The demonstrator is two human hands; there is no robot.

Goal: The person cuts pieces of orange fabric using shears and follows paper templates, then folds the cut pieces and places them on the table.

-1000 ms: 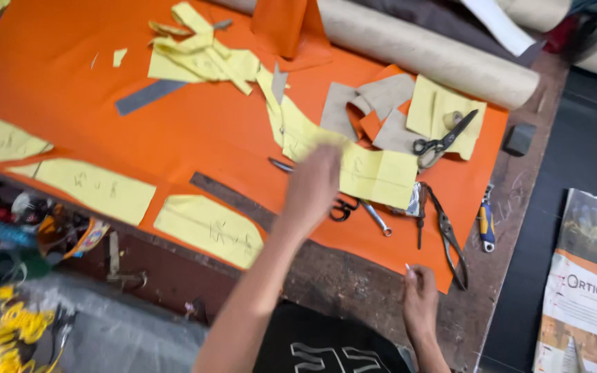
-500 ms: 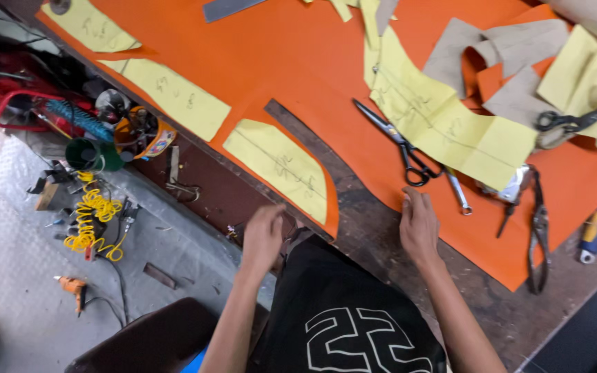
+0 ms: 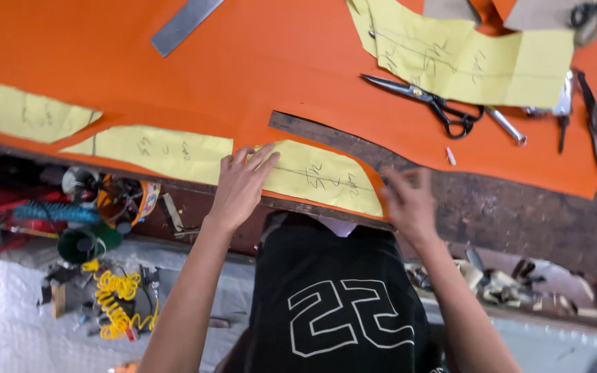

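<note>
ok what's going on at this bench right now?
A person stands at a workbench covered by an orange sheet. The left hand lies flat on a curved yellow paper pattern piece at the near edge of the sheet. The right hand is blurred, open, just off that piece's right end over the bare wooden bench. Black-handled scissors lie unheld further up, beside a larger yellow pattern. Neither hand holds a tool.
</note>
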